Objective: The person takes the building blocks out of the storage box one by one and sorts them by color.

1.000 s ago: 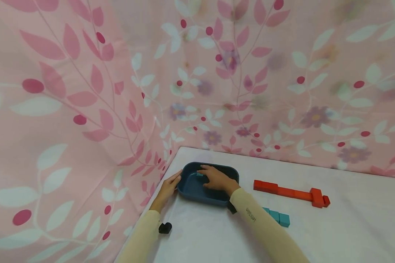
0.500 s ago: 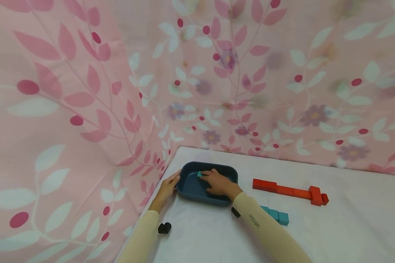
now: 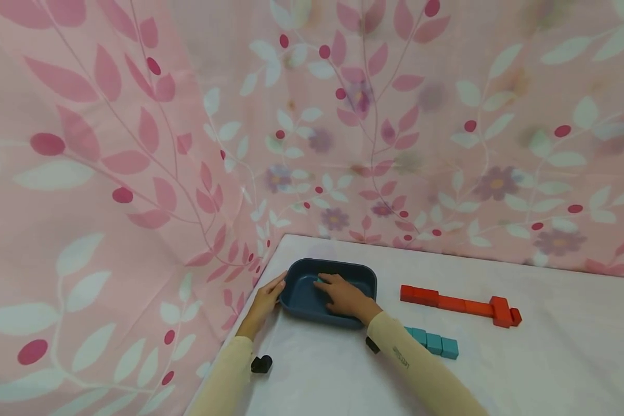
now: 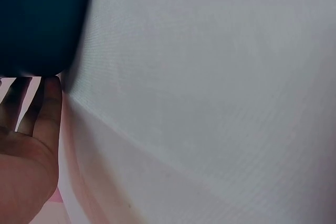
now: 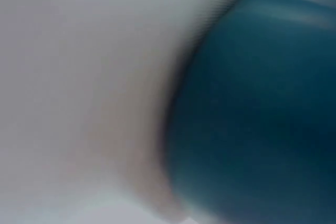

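A dark blue basin [image 3: 304, 300] with rounded corners stands on the white table, tilted slightly in the head view. My left hand [image 3: 264, 300] touches its left side, the fingers extended against the wall. In the left wrist view, the fingertips of my left hand [image 4: 31, 135] meet the basin [image 4: 37, 24] at its lower edge. Inside the basin my right hand [image 3: 345, 297] pinches a small teal block [image 3: 319, 280], mostly covered by the fingers. The right wrist view is blurred and shows the basin's outer wall [image 5: 252, 108], with the right hand's fingers hidden.
Right of the basin lies a row of red blocks [image 3: 452, 303] ending in a cross-shaped piece. Nearer, a row of teal blocks [image 3: 433, 342] is partly covered by the right sleeve [image 3: 421, 364]. A pink floral curtain [image 3: 151, 196] borders the table at left and back.
My right hand has lowered to the teal block in the basin, and its fingers have closed in on it, now covering most of it. My left hand has stayed at the basin's left side.
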Available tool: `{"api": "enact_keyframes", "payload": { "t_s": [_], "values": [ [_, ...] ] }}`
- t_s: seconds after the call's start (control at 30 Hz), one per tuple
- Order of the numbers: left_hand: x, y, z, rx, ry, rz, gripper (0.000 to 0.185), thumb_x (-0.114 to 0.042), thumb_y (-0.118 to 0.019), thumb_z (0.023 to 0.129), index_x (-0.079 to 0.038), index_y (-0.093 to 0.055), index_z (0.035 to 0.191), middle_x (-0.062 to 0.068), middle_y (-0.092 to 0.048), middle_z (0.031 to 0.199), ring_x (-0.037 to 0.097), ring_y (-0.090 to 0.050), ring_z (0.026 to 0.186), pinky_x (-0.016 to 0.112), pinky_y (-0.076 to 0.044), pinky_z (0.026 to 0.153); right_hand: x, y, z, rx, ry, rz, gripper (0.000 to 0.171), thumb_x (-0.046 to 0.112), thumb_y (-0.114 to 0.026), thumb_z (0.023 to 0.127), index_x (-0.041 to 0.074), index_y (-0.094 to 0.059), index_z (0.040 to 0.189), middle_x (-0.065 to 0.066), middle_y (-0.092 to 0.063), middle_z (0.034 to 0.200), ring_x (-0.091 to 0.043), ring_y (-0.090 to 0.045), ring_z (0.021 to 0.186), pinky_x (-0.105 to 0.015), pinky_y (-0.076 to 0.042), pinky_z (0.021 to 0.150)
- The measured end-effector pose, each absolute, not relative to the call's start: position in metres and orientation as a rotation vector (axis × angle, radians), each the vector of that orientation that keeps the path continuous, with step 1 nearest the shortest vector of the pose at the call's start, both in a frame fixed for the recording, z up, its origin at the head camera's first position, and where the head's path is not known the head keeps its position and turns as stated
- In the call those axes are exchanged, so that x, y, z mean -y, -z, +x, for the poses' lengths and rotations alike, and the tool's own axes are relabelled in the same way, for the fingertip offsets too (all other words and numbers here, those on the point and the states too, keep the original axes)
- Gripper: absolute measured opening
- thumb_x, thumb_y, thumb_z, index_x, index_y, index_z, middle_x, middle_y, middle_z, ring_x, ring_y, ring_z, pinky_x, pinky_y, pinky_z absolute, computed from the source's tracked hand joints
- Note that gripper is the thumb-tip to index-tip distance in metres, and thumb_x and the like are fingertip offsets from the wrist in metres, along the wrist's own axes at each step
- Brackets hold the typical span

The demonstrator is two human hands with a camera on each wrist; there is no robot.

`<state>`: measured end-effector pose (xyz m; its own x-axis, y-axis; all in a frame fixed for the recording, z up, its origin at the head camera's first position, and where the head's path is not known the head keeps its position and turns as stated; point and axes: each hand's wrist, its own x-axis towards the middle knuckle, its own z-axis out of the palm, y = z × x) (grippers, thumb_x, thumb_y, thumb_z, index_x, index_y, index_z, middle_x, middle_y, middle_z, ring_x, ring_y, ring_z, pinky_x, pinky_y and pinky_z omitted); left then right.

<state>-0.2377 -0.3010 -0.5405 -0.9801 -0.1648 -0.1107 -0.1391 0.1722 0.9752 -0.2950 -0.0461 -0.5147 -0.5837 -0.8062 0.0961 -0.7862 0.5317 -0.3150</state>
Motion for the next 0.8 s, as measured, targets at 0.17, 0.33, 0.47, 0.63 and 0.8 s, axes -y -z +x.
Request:
{"api": "enact_keyframes", "payload": {
  "t_s": [0.17, 0.33, 0.47, 0.63, 0.8],
  "values": [
    [0.305, 0.538, -0.238, 2.370, 1.972, 0.272, 0.044, -0.036, -0.055, 0.099, -0.026, -0.053, 0.142, 0.005, -0.045, 0.148, 0.024, -0.044, 0.132, 0.044, -0.043, 0.101, 0.037, 0.511, -0.293, -2.783, 0.594, -1.444, 0.037, 0.013, -0.071, 0.088, 0.010, -0.067, 0.124, -0.010, -0.056, 0.135, -0.030, -0.054, 0.120, -0.041, -0.048, 0.096],
    [0.307, 0.537, -0.237, 2.357, 1.975, 0.279, 0.042, -0.034, -0.055, 0.100, -0.027, -0.054, 0.141, 0.004, -0.046, 0.147, 0.022, -0.045, 0.131, 0.043, -0.045, 0.100, 0.033, 0.512, -0.296, -2.845, 0.665, -1.422, 0.032, 0.011, -0.073, 0.085, 0.007, -0.069, 0.117, -0.008, -0.064, 0.116, -0.022, -0.059, 0.104, -0.036, -0.052, 0.088],
    [0.304, 0.538, -0.236, 2.369, 1.988, 0.305, 0.041, -0.034, -0.055, 0.100, -0.029, -0.055, 0.141, 0.002, -0.046, 0.147, 0.021, -0.046, 0.131, 0.042, -0.045, 0.100, 0.031, 0.516, -0.300, -2.804, 0.782, -1.294, 0.040, 0.009, -0.075, 0.084, 0.000, -0.065, 0.122, -0.010, -0.064, 0.110, -0.020, -0.059, 0.098, -0.035, -0.052, 0.086],
    [0.301, 0.541, -0.237, 2.372, 1.990, 0.284, 0.040, -0.032, -0.054, 0.101, -0.027, -0.054, 0.141, 0.002, -0.045, 0.148, 0.021, -0.043, 0.133, 0.044, -0.043, 0.102, 0.027, 0.519, -0.304, -2.749, 0.881, -1.182, 0.035, 0.007, -0.077, 0.082, -0.003, -0.068, 0.115, -0.010, -0.066, 0.101, -0.016, -0.057, 0.087, -0.033, -0.053, 0.078],
    [0.300, 0.541, -0.239, 2.370, 1.998, 0.261, 0.041, -0.033, -0.054, 0.101, -0.026, -0.053, 0.142, 0.003, -0.045, 0.148, 0.022, -0.041, 0.134, 0.046, -0.040, 0.104, 0.025, 0.520, -0.308, -2.741, 0.923, -1.198, 0.030, 0.007, -0.078, 0.082, -0.002, -0.071, 0.109, -0.008, -0.066, 0.098, -0.015, -0.056, 0.085, -0.032, -0.053, 0.077]
  ]
}}
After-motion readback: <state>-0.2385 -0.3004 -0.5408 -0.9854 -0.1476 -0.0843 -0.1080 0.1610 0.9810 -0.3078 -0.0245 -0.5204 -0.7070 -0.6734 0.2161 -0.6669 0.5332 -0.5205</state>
